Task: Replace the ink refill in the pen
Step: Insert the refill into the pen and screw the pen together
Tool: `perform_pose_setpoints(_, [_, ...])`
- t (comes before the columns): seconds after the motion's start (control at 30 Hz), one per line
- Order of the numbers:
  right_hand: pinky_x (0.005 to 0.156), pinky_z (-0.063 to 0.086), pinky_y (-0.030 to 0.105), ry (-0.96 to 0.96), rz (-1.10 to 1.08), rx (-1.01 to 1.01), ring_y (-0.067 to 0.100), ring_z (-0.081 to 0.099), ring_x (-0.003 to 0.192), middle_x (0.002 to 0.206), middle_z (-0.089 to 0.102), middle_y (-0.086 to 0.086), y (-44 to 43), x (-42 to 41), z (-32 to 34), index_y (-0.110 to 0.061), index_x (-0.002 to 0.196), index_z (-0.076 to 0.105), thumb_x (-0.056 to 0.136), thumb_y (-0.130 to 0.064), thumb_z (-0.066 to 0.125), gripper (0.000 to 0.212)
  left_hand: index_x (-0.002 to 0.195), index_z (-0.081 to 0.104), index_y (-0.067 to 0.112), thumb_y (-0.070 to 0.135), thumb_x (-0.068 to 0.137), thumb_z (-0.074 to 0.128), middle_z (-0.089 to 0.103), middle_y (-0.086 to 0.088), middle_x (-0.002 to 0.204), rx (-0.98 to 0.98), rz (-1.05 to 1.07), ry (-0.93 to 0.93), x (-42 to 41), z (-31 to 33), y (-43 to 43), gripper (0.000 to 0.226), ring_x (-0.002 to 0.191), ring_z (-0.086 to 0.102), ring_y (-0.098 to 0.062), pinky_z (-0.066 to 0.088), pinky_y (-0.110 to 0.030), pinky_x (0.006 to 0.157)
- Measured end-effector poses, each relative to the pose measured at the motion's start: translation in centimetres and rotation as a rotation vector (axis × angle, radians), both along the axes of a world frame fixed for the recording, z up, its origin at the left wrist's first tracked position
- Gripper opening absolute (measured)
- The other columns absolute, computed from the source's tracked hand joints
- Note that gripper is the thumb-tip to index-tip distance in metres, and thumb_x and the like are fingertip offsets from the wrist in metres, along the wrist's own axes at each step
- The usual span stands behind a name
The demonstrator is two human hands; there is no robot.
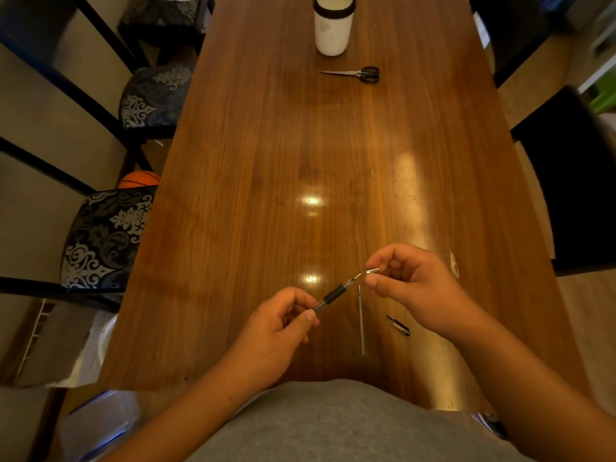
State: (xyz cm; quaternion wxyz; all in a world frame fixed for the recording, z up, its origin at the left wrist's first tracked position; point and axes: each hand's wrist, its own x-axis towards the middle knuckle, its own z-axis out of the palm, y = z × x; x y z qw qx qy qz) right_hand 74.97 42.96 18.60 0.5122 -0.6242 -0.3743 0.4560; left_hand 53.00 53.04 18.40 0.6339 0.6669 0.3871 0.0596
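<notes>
Above the tabletop's (pixel 253 195) near edge, the left hand (pixel 276 331) pinches the pen barrel (pixel 333 295), black grip showing, refill point protruding from its open front. The right hand (pixel 410 281) pinches the silver tip cone (pixel 372 271) just beside that point. A loose thin refill (pixel 361 321) lies below.

Left hand (pixel 280 323) pinches the pen barrel (pixel 333 295); right hand (pixel 413 281) holds the metal tip cone (pixel 372 271) just beside its point. A spare refill (pixel 361 320) lies on the bench (pixel 266 161).

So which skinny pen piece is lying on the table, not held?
The long thin grey refill lying flat between the hands; the black-grip pen barrel is held up in the left hand.
</notes>
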Motion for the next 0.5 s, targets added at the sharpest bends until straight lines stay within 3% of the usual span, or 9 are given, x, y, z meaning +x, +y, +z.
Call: perform_pose_setpoints(0.5, [0.060,0.054,0.019,0.061,-0.005,0.059,0.011,0.067,0.063,0.070,0.071,0.000,0.2,-1.5,3.2,-0.012,0.088,0.070,0.077,-0.018,0.071,0.012,0.094,0.064,0.025,0.010,0.093,0.056,0.070,0.004,0.088,0.028,-0.034,-0.061,-0.7,2.1,0.1,0.017,0.066,0.061,-0.004,0.050,-0.019,0.061])
